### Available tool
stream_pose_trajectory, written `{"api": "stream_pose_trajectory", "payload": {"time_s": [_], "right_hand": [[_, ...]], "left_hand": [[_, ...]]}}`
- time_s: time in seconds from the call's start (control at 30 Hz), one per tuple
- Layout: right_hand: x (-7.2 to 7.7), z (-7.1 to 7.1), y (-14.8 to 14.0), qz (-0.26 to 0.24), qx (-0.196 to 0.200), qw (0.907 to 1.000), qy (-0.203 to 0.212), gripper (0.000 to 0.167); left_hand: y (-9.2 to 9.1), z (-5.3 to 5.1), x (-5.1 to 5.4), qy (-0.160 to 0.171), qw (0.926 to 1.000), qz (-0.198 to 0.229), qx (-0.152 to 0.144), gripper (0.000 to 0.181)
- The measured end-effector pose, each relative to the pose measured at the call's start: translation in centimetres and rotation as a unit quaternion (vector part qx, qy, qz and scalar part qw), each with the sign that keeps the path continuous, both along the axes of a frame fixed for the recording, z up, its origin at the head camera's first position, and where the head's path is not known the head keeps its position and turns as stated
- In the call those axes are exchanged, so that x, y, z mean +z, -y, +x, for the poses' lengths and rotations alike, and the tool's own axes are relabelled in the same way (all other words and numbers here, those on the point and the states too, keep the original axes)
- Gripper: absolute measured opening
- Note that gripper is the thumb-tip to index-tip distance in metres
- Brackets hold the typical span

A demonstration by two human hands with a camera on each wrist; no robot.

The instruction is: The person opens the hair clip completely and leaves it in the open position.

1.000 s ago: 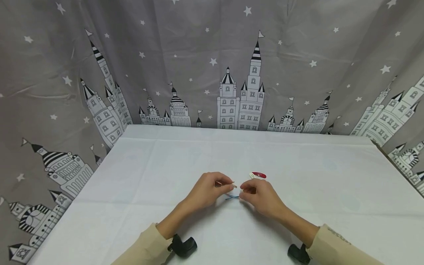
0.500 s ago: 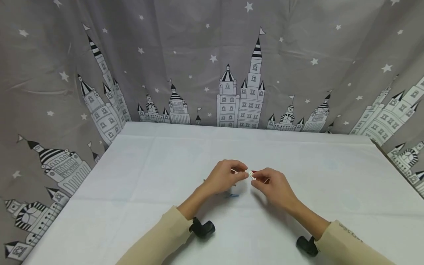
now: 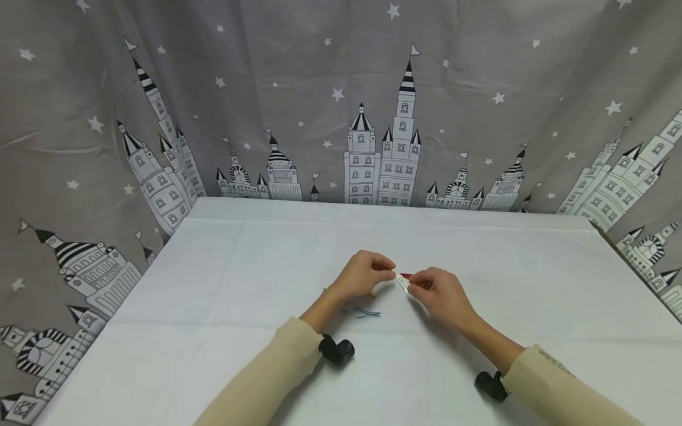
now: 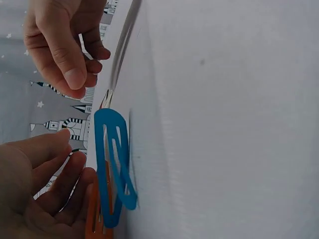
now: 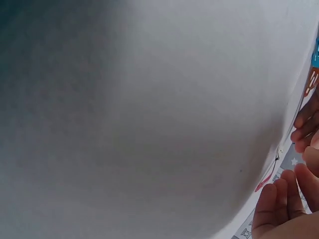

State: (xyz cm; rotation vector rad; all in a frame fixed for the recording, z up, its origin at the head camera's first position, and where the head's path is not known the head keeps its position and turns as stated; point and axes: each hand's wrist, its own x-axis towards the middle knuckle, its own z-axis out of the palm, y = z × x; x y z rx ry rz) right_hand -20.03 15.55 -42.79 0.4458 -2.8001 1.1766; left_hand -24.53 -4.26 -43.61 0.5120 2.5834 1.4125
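A white snap hair clip lies on the white cloth between my two hands, with a red snap hair clip just behind it. My left hand is at the white clip's left end, fingers loosely bent, holding nothing visible. The right hand has its thumb and fingertips close to the clip's other end; whether they touch it is unclear. A blue snap hair clip has its inner tongue lifted away from its frame. Behind it, an orange snap hair clip shows partly.
The white cloth covers the table, backed by a grey curtain printed with castles and stars. Black wrist cameras hang below both sleeves. In the head view, my left hand and wrist cover part of the orange clip.
Both hands have moved away from the blue and orange clips, forward to the white and red ones. The white clip now looks spread and lies nearer the left fingertips.
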Motion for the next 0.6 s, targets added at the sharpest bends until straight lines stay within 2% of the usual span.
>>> {"api": "stream_pose_trajectory", "payload": {"time_s": [0.1, 0.27, 0.6], "right_hand": [[-0.22, -0.08, 0.17, 0.009, -0.003, 0.9998, 0.016, 0.012], [-0.61, -0.29, 0.34, 0.018, -0.003, 0.9995, 0.026, 0.014], [-0.70, -0.36, 1.03, 0.070, -0.001, 0.9975, 0.008, 0.016]], "left_hand": [[0.02, -0.13, -0.13, 0.003, 1.0000, 0.007, 0.003, 0.020], [-0.35, -0.28, -0.27, 0.002, 1.0000, -0.005, -0.002, 0.019], [-0.57, -0.17, -0.43, -0.011, 0.9996, -0.022, -0.011, 0.019]]}}
